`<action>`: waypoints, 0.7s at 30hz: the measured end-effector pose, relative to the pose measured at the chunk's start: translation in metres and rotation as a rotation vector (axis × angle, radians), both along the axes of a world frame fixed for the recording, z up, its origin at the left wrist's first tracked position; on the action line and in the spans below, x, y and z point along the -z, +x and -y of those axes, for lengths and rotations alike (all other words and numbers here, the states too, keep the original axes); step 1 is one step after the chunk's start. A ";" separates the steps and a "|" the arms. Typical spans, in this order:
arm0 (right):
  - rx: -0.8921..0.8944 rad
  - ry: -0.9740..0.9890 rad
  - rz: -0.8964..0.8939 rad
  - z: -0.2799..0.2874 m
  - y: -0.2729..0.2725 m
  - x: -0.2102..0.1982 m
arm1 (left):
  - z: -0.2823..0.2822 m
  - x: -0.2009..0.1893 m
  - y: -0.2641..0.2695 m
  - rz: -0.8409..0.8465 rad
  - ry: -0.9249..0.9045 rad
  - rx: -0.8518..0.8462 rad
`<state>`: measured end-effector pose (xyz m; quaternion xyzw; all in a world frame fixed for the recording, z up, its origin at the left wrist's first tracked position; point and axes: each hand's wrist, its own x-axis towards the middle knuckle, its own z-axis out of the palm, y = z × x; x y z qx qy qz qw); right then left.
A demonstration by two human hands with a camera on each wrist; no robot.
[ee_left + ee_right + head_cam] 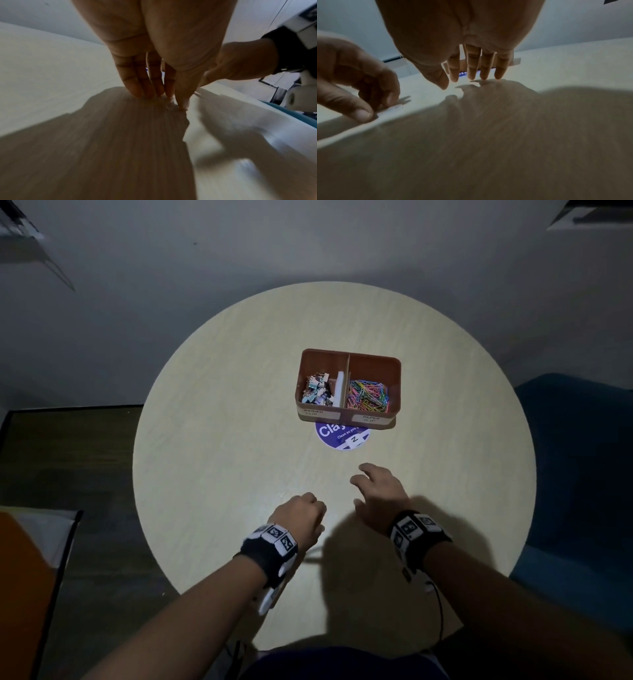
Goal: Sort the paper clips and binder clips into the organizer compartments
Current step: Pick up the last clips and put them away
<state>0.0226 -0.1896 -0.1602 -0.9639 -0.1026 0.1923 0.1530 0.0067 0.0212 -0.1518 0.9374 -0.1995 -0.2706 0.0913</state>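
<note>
A brown two-part organizer (394, 378) stands past the middle of the round table (222, 440). Its left part, labelled binder clip, holds binder clips (317, 392); its right part, labelled paper clip, holds coloured paper clips (368, 397). My left hand (308, 508) is bunched on the near tabletop, its fingertips (181, 104) and thumb meeting on a small pale clip (169, 106) that is too blurred to name its kind. My right hand (363, 477) hovers just to its right, empty, with straight fingers (471, 73) spread. Behind them the organizer (516, 62) shows.
A round purple sticker (342, 436) lies on the table, partly under the organizer's front. A blue chair (575, 474) stands at the table's right edge and an orange object (24, 559) at the lower left. The room is dim.
</note>
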 end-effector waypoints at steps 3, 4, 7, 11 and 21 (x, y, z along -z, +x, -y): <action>0.017 -0.050 0.013 0.001 -0.009 0.004 | 0.005 0.002 -0.008 0.017 0.032 -0.020; 0.018 -0.049 0.018 0.002 -0.010 0.002 | 0.007 0.003 -0.009 0.005 0.046 -0.031; 0.002 -0.050 0.012 0.006 -0.011 0.001 | 0.010 0.005 -0.008 -0.053 0.046 -0.087; 0.019 -0.059 -0.031 0.013 -0.012 -0.002 | 0.014 -0.011 0.009 -0.077 0.016 -0.092; -0.029 -0.032 -0.096 0.040 -0.017 -0.007 | 0.072 -0.115 0.156 0.341 -0.333 -0.212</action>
